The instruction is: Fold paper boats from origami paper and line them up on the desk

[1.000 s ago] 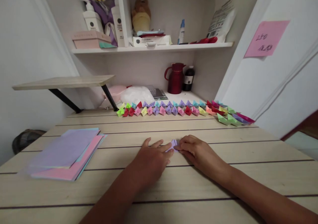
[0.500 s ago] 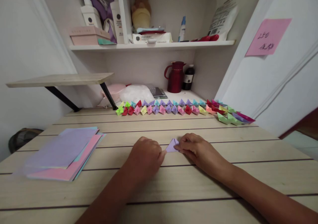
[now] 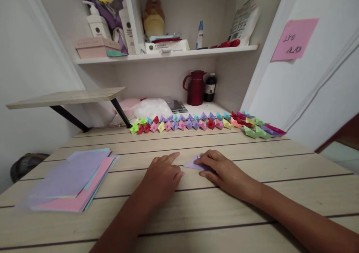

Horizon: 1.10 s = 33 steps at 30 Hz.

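Observation:
A small piece of folded light-purple paper [image 3: 192,164] lies on the wooden tabletop, its left point showing. My right hand [image 3: 217,167] covers the paper's right part, its fingers bent over it and thumb at the near edge. Just left of the paper is my left hand [image 3: 165,172], which holds nothing; its index finger and thumb are apart, with a small gap to the paper's tip. Beyond the hands, several folded paper boats [image 3: 195,124] in many colours stand in two rows along the table's back.
At the left lies a stack of coloured paper sheets [image 3: 73,174], purple on top. A raised wooden shelf [image 3: 67,96] on black legs stands behind it. Farther back are a dark red jug [image 3: 195,88], a dark bottle [image 3: 210,88] and a white plastic bag [image 3: 153,108].
My left hand has let go of the folded paper's left corner, and its fingers have spread. My right hand remains on the paper, which now lies flatter. The view has shifted slightly.

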Tool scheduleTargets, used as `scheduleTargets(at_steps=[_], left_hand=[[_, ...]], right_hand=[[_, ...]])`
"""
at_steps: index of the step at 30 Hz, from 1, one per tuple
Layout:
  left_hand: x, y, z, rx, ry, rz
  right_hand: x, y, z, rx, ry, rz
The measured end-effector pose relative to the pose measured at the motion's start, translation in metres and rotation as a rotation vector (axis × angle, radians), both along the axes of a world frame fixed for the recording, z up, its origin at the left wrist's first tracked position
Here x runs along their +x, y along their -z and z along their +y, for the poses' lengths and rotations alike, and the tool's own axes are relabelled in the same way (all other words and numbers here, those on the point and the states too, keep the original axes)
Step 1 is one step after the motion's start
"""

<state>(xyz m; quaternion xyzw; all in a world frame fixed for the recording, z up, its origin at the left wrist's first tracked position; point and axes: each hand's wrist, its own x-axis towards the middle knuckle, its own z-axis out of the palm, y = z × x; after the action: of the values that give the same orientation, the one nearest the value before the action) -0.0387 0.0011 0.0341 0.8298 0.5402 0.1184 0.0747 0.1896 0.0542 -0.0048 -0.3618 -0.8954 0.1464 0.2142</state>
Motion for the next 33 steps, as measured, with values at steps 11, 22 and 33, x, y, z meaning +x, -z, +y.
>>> scheduleTargets(at_steps=[11, 22, 33], left_hand=[[-0.008, 0.012, 0.004, 0.033, 0.044, 0.073], [-0.005, 0.015, 0.008, -0.023, 0.008, 0.228], [0.006, 0.031, 0.02, -0.049, 0.062, -0.012]], right_hand=[[0.001, 0.0, 0.002, -0.074, -0.022, 0.045], [0.0, -0.005, 0.001, -0.076, -0.02, 0.065], [-0.021, 0.001, 0.01, 0.171, 0.203, -0.048]])
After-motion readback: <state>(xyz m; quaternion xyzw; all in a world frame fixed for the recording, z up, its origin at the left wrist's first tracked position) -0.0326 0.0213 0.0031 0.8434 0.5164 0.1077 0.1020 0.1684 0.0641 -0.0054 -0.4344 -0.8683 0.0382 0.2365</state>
